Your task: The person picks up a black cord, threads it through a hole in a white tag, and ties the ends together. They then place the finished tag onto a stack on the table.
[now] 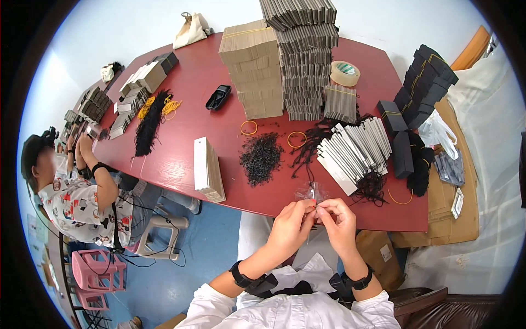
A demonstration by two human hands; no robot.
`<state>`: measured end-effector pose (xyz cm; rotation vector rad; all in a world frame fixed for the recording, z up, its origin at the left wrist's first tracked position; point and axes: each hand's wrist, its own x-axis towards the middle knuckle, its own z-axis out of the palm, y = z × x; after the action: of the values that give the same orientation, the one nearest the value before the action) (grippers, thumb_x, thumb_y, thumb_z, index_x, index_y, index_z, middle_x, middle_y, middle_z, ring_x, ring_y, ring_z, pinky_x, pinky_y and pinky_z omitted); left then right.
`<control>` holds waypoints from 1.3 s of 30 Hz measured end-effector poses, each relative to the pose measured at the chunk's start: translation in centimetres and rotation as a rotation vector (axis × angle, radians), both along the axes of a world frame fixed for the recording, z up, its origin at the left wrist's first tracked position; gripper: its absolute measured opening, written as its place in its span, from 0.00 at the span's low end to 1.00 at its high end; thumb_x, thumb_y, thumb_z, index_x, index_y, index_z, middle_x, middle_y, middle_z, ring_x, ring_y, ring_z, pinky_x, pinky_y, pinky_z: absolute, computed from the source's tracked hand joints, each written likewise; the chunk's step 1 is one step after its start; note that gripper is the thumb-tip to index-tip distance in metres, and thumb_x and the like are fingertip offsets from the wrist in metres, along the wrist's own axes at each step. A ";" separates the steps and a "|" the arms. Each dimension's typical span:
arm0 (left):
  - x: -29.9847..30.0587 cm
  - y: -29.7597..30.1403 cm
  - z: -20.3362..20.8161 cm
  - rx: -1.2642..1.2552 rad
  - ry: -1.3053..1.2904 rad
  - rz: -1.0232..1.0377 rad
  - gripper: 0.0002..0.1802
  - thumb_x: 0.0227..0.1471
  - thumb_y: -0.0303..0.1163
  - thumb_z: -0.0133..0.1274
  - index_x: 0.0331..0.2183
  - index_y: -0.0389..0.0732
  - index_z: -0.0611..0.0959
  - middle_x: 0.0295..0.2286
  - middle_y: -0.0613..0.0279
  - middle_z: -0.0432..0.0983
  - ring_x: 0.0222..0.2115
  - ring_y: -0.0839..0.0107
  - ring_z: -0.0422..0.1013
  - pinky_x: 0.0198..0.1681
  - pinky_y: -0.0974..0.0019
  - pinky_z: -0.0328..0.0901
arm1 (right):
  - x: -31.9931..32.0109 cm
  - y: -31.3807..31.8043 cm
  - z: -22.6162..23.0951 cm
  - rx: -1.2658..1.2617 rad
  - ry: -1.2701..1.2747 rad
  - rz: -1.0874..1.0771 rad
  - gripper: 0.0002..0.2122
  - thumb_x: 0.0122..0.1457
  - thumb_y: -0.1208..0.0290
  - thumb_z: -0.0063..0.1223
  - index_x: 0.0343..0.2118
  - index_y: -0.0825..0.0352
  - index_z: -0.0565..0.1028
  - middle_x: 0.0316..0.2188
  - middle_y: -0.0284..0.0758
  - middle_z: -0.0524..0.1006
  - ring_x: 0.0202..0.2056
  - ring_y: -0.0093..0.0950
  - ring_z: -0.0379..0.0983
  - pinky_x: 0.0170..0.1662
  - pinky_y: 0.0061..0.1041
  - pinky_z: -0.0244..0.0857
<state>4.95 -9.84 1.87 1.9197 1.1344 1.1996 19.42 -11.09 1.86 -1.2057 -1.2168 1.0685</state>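
My left hand point(294, 223) and my right hand point(338, 220) meet at the table's front edge, fingertips pinched together. Something small sits between them, too hidden to name. A dark strand seems to run up from the fingertips, beside a small piece of clear plastic point(303, 193) on the table. Right of the hands lies a fanned row of white-faced cards point(353, 151) with black cords point(372, 189) spilling out. A heap of small black plastic pieces point(260, 159) lies to the left, and beyond it stands a stack of white-topped cards point(208, 170).
Tall stacks of grey-brown cards point(252, 71) rise at the back, beside a tape roll point(345, 73). Yellow rubber bands point(249, 128) lie on the red table point(186, 93). Black boxes point(424, 82) are piled at the right edge. Another person point(82, 203) works at the left.
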 end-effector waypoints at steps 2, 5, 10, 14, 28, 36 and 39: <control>0.1 -0.1 -0.4 -0.007 -0.034 0.016 0.13 0.49 0.17 0.54 0.39 0.33 0.74 0.33 0.55 0.76 0.32 0.68 0.77 0.34 0.69 0.72 | 0.2 0.0 0.0 -0.034 0.067 0.030 0.04 0.58 0.79 0.51 0.35 0.70 0.71 0.29 0.33 0.78 0.31 0.18 0.74 0.37 0.18 0.67; 0.3 -0.5 0.1 -0.182 -0.244 0.021 0.11 0.50 0.19 0.55 0.38 0.33 0.75 0.32 0.58 0.77 0.31 0.72 0.76 0.34 0.71 0.71 | 0.5 0.0 -0.5 -0.044 0.133 0.078 0.02 0.60 0.78 0.49 0.34 0.71 0.71 0.29 0.33 0.76 0.31 0.19 0.74 0.37 0.18 0.68; 0.1 -0.3 -1.3 -0.332 -0.327 -0.068 0.08 0.51 0.22 0.55 0.36 0.33 0.77 0.30 0.62 0.77 0.29 0.77 0.74 0.34 0.73 0.69 | 0.7 -0.2 -1.1 -0.038 0.143 0.095 0.03 0.60 0.77 0.49 0.34 0.71 0.70 0.29 0.33 0.76 0.32 0.18 0.73 0.37 0.18 0.68; 0.4 -0.4 -2.3 -0.552 -0.614 -0.149 0.06 0.52 0.23 0.55 0.34 0.34 0.79 0.30 0.63 0.77 0.30 0.79 0.73 0.34 0.74 0.68 | 0.7 -0.7 -1.2 -0.033 0.211 0.120 0.03 0.61 0.78 0.48 0.36 0.71 0.69 0.29 0.33 0.75 0.32 0.19 0.73 0.38 0.19 0.68; -0.4 1.7 -1.8 -0.331 -0.339 -0.148 0.01 0.56 0.23 0.49 0.32 0.36 0.73 0.25 0.70 0.70 0.25 0.83 0.66 0.30 0.77 0.63 | -0.1 -1.4 -0.3 0.143 -0.061 -0.067 0.06 0.59 0.75 0.51 0.38 0.68 0.70 0.28 0.32 0.77 0.31 0.19 0.72 0.37 0.20 0.65; -2.0 4.1 0.7 -0.199 -0.557 0.076 0.07 0.57 0.31 0.51 0.30 0.40 0.72 0.28 0.69 0.68 0.30 0.81 0.62 0.36 0.76 0.58 | 5.8 -1.6 -2.5 0.408 -0.782 -0.279 0.04 0.55 0.74 0.53 0.32 0.65 0.77 0.26 0.31 0.78 0.30 0.28 0.73 0.47 0.32 0.59; -1.6 4.1 0.4 -0.158 -0.592 0.100 0.09 0.58 0.34 0.51 0.32 0.40 0.72 0.29 0.70 0.68 0.30 0.82 0.61 0.35 0.77 0.57 | 7.4 -1.2 -2.8 0.465 -0.715 -0.292 0.03 0.55 0.75 0.54 0.30 0.67 0.77 0.25 0.33 0.77 0.30 0.31 0.72 0.42 0.30 0.62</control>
<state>3.31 -5.71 2.23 1.2711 0.9673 1.5427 26.84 -12.27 -0.91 -1.3718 -1.6407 0.0943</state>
